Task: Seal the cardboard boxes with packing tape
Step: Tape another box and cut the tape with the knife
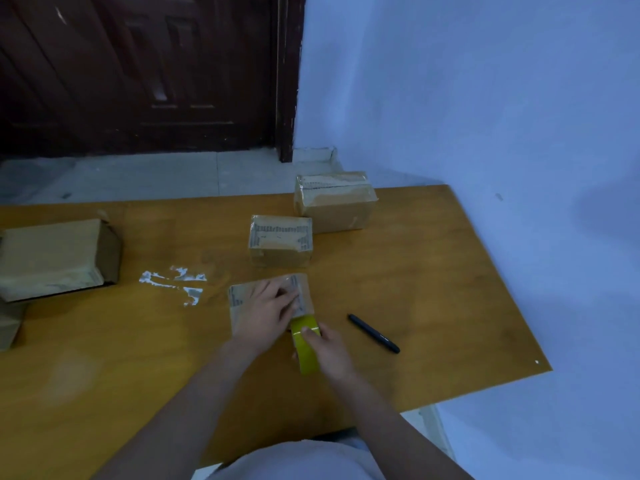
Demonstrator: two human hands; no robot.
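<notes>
A small cardboard box (242, 295) lies on the wooden table (433, 289) in front of me. My left hand (266, 308) presses flat on its top, fingers spread over a printed label. My right hand (327, 348) grips a yellow-green roll of packing tape (304, 341) at the box's near right corner, thumb on the roll's top. The tape end seems to reach the box edge. Two more boxes stand behind: a middle box (281, 241) and a larger far box (335, 201), both with tape and labels on top.
A black marker (374, 333) lies to the right of my hands. A bigger cardboard box (55, 258) with an open side sits at the left, another box (10, 323) below it. White sticker remains (173, 280) mark the tabletop. Behind are a dark door and a blue wall.
</notes>
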